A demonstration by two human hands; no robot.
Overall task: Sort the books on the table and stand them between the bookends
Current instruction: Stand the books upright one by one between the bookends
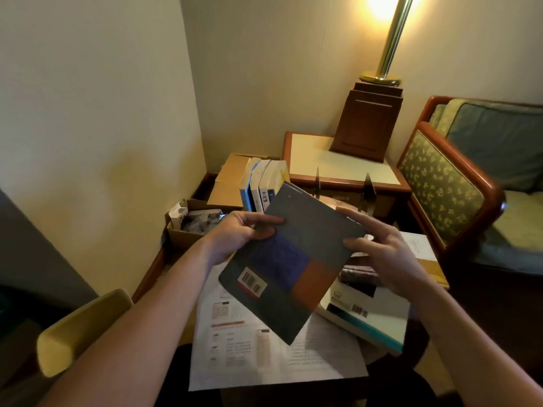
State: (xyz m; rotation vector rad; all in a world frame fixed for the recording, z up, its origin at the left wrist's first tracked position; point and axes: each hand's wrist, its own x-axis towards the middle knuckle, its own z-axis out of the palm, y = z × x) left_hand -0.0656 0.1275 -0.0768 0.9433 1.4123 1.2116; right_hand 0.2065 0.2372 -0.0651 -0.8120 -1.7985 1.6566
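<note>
In the head view, the left hand (235, 233) and right hand (379, 245) grip opposite edges of the teal book (293, 259). They hold it back cover up above the desk, probably to check it for sorting. Beyond it, the bookends (368, 190) stand apart, and the gap between them looks open. Upright books (261, 186) stand just left of them.

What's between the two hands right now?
Head view: one dark book, barcode side facing the camera, left hand gripping its left edge, right hand its right edge.
</note>
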